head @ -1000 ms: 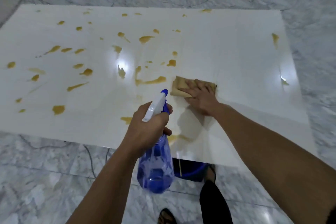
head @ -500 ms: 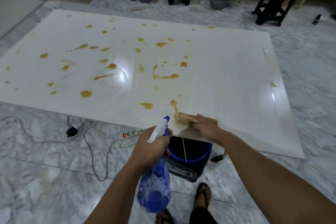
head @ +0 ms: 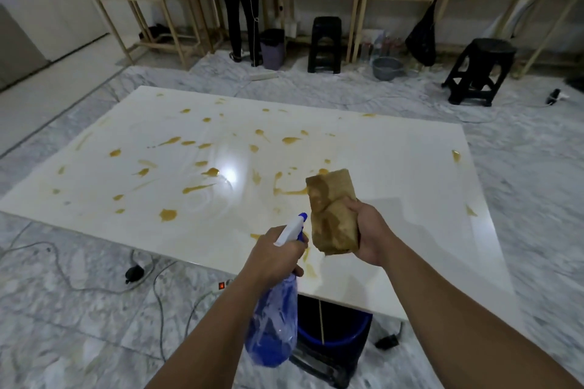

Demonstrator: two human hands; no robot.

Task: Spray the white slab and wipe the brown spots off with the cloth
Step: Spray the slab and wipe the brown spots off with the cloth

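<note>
The large white slab [head: 395, 174] lies low over the marble floor, dotted with several brown spots [head: 167, 214], mostly on its left and middle. My left hand [head: 274, 257] grips a blue spray bottle [head: 274, 325] with a white trigger head, nozzle pointing up toward the slab's near edge. My right hand [head: 368, 235] holds a folded brown-stained cloth [head: 333, 211] lifted off the slab, its soiled face turned toward me.
A blue bucket [head: 335, 330] sits under the slab's near edge. A power strip [head: 222, 286] and cables [head: 63, 275] trail on the floor at left. Black stools [head: 477, 73], a grey basin [head: 387, 68], wooden tables and a standing person [head: 241, 3] line the far wall.
My right hand dragged the cloth back to the slab's near edge, then lifted it off and turned it up. My view rose and pulled back. The left hand kept the bottle.
</note>
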